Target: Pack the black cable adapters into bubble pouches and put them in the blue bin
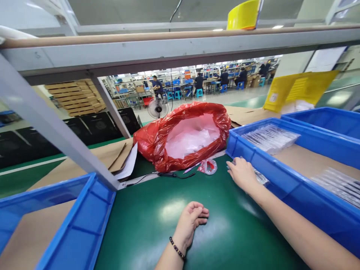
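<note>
Beyond the right hand (242,175), yellow plastic (299,90) bears an illegible label (272,98).

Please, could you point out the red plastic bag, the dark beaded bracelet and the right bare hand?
Red plastic bag (152,141): head view, on its left wall.
Dark beaded bracelet (176,249): head view, on its middle beads.
Right bare hand (243,174): head view, on its back.

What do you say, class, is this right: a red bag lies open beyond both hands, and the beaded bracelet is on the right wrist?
Not quite: the head view shows the beaded bracelet on the wrist of the left hand, not the right hand. The red bag does lie open beyond both hands.
</note>
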### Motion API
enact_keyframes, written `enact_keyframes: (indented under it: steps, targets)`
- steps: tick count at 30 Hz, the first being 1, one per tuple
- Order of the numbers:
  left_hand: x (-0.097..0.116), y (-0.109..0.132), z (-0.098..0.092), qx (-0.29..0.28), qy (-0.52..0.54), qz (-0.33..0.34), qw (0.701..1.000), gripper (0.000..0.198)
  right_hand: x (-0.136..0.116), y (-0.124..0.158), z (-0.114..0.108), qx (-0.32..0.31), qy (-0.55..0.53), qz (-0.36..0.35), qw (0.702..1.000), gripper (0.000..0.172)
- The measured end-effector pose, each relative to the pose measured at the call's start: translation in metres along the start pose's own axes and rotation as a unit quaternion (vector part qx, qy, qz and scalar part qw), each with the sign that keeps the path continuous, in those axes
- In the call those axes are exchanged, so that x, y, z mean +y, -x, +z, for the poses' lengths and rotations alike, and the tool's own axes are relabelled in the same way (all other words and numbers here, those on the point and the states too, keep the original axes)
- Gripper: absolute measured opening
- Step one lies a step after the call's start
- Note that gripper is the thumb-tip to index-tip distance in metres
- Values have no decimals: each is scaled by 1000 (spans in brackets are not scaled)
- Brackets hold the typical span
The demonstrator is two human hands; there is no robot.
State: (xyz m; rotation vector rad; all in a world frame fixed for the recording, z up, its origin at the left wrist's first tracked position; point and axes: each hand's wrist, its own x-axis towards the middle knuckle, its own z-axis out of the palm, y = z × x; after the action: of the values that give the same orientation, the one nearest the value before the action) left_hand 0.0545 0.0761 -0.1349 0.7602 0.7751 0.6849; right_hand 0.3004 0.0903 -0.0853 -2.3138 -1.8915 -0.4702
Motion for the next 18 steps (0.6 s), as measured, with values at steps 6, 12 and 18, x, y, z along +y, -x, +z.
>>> enact_keyframes:
  steps: [6, 12, 18]
  targets:
    - [-1, -1, -3, 2, -3, 5, 1000, 30, -121, -34, -4, -33, -144, -196, 969, 20]
    - [2, -4, -9, 57, 46, 25, 997, 26, -192, -58, 33, -91, -199, -197, 956, 19]
    - [16, -10, -21, 149, 215, 77, 962, 28, -166, -36, 26, -126, -274, -189, 934, 21]
